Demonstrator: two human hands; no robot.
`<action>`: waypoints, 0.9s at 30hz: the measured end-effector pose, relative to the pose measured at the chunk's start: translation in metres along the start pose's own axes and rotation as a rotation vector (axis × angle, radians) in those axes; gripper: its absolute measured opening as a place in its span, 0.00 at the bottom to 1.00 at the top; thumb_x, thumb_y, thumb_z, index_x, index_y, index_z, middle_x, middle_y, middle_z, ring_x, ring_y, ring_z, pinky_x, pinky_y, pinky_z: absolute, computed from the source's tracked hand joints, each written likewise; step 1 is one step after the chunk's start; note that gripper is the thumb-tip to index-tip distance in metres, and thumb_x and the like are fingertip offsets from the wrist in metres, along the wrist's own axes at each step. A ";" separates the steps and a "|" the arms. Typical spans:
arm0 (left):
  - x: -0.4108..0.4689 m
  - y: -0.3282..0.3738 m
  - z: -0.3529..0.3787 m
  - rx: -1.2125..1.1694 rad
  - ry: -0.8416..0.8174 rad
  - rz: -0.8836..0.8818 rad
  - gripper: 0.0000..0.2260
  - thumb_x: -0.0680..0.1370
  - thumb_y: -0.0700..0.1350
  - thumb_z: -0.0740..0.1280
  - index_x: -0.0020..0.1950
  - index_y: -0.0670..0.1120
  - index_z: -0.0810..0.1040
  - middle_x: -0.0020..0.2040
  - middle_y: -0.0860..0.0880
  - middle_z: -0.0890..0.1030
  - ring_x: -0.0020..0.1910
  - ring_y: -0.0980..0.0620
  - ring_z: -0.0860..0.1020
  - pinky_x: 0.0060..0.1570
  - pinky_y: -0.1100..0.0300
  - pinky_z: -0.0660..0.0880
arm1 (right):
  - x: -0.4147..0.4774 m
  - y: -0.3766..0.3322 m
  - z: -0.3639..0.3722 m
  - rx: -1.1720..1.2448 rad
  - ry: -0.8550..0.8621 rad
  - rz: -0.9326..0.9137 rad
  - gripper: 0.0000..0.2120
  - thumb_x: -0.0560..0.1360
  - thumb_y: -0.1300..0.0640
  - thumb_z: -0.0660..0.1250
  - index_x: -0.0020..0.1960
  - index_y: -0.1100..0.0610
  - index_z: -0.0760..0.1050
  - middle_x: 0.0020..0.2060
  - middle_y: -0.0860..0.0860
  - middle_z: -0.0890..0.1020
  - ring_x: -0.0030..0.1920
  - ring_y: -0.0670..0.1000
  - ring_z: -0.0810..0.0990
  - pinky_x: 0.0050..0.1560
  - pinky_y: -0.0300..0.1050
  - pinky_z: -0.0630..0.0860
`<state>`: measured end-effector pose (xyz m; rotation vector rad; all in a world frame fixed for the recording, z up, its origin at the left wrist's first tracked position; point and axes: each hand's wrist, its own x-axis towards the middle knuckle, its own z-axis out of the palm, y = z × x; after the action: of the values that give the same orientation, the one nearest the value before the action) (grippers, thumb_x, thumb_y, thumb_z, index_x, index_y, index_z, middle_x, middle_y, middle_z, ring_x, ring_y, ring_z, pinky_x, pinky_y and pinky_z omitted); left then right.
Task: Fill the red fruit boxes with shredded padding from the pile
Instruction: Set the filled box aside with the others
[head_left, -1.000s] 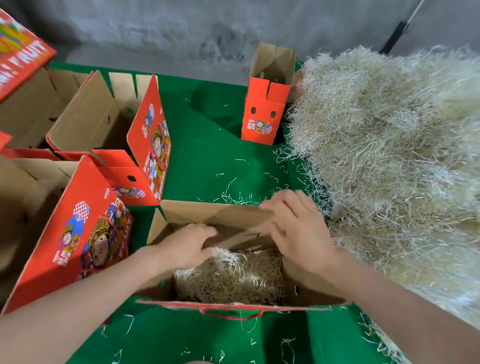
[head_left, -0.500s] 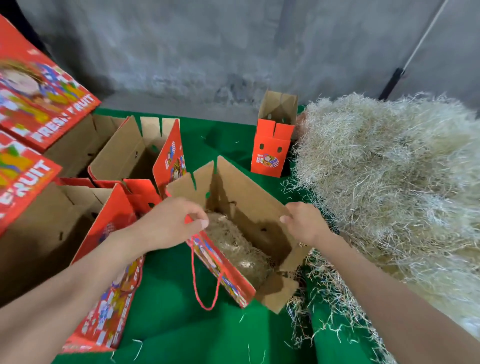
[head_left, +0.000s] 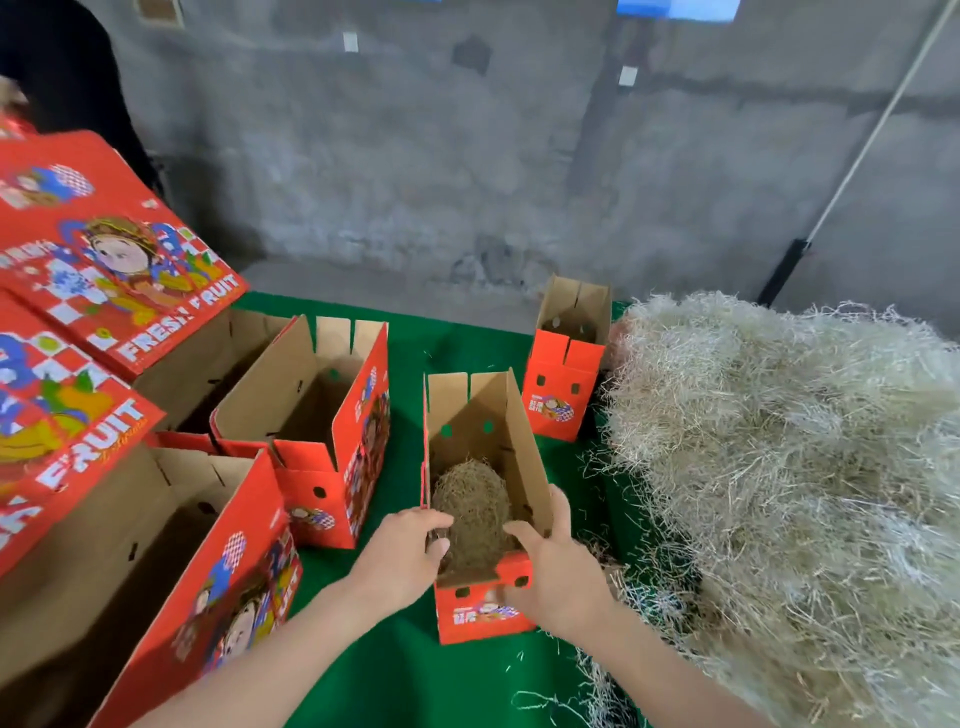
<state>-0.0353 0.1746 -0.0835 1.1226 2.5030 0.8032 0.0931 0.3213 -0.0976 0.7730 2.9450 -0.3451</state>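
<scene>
Left hand (head_left: 401, 560) and right hand (head_left: 557, 567) grip opposite rims of the box (head_left: 521, 447), green cloth (head_left: 408, 415) showing either side.

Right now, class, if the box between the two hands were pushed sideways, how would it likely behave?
Probably light: the box holds only one wad of shredded padding. Its thin cardboard would likely flex. It is narrow with its flaps standing high, so it may tip.

A fruit-packing workroom: bare concrete wall (head_left: 467, 182) at twelve o'clock, open red fruit boxes (head_left: 332, 467) printed FRESH FRUIT at nine, a pile of shredded padding (head_left: 779, 493) at three, on green cloth (head_left: 415, 675).
</scene>
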 end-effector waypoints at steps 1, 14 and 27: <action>0.002 -0.001 0.001 -0.007 0.034 0.000 0.15 0.79 0.42 0.61 0.66 0.49 0.74 0.66 0.51 0.74 0.67 0.55 0.69 0.68 0.64 0.60 | 0.005 -0.008 0.003 0.018 0.021 0.017 0.28 0.69 0.36 0.65 0.64 0.46 0.66 0.71 0.56 0.42 0.47 0.56 0.80 0.51 0.46 0.76; 0.111 -0.047 -0.073 0.166 0.279 0.102 0.20 0.77 0.41 0.64 0.69 0.48 0.71 0.68 0.48 0.72 0.68 0.51 0.69 0.68 0.59 0.60 | 0.139 -0.045 -0.015 -0.109 -0.020 0.119 0.23 0.77 0.40 0.57 0.56 0.58 0.76 0.54 0.58 0.73 0.52 0.59 0.77 0.50 0.51 0.74; 0.180 -0.100 -0.111 -0.104 -0.053 -0.162 0.11 0.80 0.46 0.61 0.60 0.51 0.77 0.51 0.53 0.83 0.43 0.57 0.82 0.45 0.67 0.78 | 0.321 -0.035 -0.059 -0.138 0.070 0.189 0.12 0.79 0.53 0.59 0.56 0.57 0.77 0.54 0.56 0.79 0.55 0.57 0.78 0.52 0.50 0.75</action>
<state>-0.2645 0.2145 -0.0587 0.8824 2.4405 0.8356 -0.2045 0.4587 -0.0752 1.0520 2.8891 -0.1020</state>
